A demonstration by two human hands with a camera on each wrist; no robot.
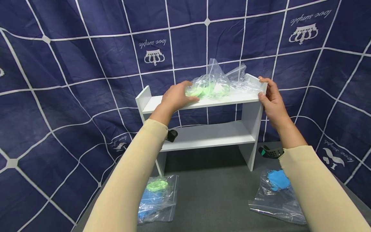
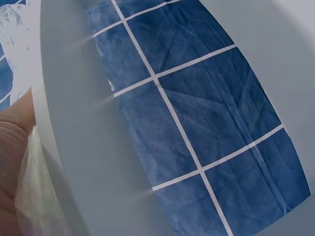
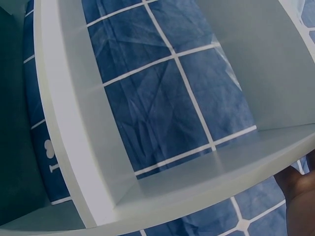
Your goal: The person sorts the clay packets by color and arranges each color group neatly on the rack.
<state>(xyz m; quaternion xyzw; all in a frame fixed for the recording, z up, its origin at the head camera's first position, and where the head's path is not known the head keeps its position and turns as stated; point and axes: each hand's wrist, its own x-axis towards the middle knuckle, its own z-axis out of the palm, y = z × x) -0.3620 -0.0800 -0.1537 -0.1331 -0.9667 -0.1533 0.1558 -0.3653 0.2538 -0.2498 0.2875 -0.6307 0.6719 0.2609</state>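
A white two-tier shelf (image 1: pixel 208 137) stands in the middle of the head view. Clear plastic bags (image 1: pixel 213 85) with light green contents lie bunched on its top board. My left hand (image 1: pixel 177 94) is at the left end of the bags, thumb and fingers round the green bulge. In the left wrist view, part of that hand (image 2: pixel 15 162) shows beside the greenish plastic (image 2: pixel 39 196), behind the board's edge. My right hand (image 1: pixel 273 103) grips the shelf's right side panel near its top, thumb in front. Only part of it shows in the right wrist view.
On the dark grey table (image 1: pixel 211 193), a clear zip bag (image 1: pixel 171 206) with blue and green contents lies front left. Another zip bag (image 1: pixel 266 206) with a blue item lies front right, partly behind my right sleeve. A navy checked curtain (image 1: pixel 191 42) hangs behind.
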